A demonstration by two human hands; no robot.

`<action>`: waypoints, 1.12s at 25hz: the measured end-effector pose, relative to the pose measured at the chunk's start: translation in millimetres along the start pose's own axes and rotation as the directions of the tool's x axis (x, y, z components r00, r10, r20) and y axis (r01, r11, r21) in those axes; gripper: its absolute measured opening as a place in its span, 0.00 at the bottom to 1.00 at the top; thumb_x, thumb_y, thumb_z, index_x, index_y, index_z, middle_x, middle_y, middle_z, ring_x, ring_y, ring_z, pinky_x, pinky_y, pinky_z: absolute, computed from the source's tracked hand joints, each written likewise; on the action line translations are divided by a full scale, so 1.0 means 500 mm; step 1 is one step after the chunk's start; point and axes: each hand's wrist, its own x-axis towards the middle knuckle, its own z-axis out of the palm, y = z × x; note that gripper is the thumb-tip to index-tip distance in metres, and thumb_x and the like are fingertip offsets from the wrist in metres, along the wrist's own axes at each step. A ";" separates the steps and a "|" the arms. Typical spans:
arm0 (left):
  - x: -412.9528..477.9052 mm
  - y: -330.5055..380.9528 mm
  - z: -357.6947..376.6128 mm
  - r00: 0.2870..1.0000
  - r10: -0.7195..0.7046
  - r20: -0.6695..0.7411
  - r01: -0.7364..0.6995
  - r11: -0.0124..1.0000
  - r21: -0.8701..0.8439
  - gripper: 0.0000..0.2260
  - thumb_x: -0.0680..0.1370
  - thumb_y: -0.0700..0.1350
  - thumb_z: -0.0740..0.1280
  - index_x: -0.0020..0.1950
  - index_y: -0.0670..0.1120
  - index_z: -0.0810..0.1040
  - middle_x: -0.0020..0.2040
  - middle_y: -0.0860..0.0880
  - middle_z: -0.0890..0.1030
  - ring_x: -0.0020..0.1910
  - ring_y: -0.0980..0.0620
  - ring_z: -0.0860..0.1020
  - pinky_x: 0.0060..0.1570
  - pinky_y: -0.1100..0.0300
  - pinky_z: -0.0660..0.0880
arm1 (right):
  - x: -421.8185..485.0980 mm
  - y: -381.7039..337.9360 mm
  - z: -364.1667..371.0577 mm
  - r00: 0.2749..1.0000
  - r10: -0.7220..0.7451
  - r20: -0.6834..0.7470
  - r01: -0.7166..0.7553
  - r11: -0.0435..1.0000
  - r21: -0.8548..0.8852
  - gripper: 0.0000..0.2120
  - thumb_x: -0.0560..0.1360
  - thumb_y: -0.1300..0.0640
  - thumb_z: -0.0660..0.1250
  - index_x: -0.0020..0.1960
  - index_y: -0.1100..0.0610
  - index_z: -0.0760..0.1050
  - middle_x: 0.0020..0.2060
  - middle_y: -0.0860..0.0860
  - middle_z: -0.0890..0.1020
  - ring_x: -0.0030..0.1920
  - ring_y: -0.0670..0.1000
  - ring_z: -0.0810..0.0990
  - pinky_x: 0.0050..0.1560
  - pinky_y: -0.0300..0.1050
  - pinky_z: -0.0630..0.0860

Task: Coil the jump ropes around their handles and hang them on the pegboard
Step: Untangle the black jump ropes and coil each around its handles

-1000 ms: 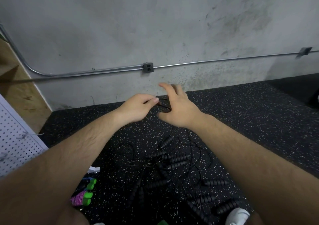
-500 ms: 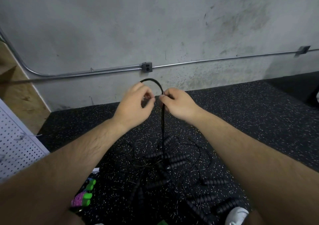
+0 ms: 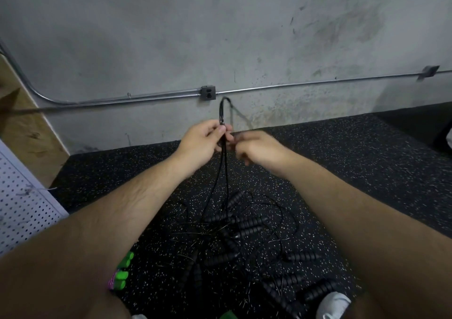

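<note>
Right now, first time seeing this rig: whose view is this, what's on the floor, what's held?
No machine here: one camera on a person's head looks down at their two bare hands. The left hand pinches a doubled black jump rope, its loop above the hand, its strands hanging to a tangle of ropes and ribbed handles on the speckled floor. The right hand is beside the strands, blurred, so its grip is unclear. A white pegboard shows at the left edge.

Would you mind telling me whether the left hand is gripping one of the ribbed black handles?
No, the left hand pinches a doubled black cord; the ribbed handles lie on the floor.
</note>
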 end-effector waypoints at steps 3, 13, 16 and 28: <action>0.010 0.013 -0.008 1.000 0.006 0.007 -0.006 0.993 -0.116 0.09 0.85 0.42 0.61 0.54 0.50 0.81 0.46 0.52 0.86 0.46 0.56 0.82 0.41 0.62 0.76 | -0.010 0.025 0.036 0.994 -0.009 0.108 0.029 0.982 -0.189 0.08 0.79 0.53 0.69 0.54 0.56 0.82 0.46 0.52 0.85 0.41 0.53 0.82 0.42 0.47 0.79; -0.032 -0.045 -0.025 0.933 -0.133 0.333 0.152 0.988 -0.033 0.13 0.86 0.45 0.58 0.69 0.47 0.76 0.58 0.49 0.85 0.59 0.52 0.83 0.66 0.47 0.75 | 0.029 -0.036 0.021 0.962 -0.126 -0.243 0.161 0.978 0.130 0.09 0.82 0.56 0.65 0.50 0.62 0.80 0.36 0.52 0.83 0.33 0.48 0.81 0.40 0.40 0.81; -0.031 -0.049 -0.024 0.962 -0.081 0.262 0.046 0.989 0.139 0.10 0.84 0.43 0.62 0.61 0.48 0.81 0.49 0.52 0.87 0.53 0.56 0.84 0.64 0.50 0.76 | 0.036 -0.042 0.016 0.953 -0.104 -0.283 0.166 0.965 0.204 0.11 0.83 0.55 0.63 0.51 0.61 0.79 0.37 0.53 0.83 0.33 0.47 0.79 0.38 0.42 0.79; 0.005 -0.002 -0.034 0.998 -0.025 0.052 0.035 0.980 -0.196 0.09 0.85 0.47 0.61 0.55 0.51 0.82 0.51 0.52 0.86 0.52 0.54 0.83 0.60 0.54 0.76 | 0.010 -0.010 0.069 0.993 -0.107 -0.049 0.101 0.988 -0.115 0.10 0.81 0.53 0.66 0.47 0.58 0.79 0.41 0.55 0.86 0.34 0.48 0.81 0.36 0.41 0.78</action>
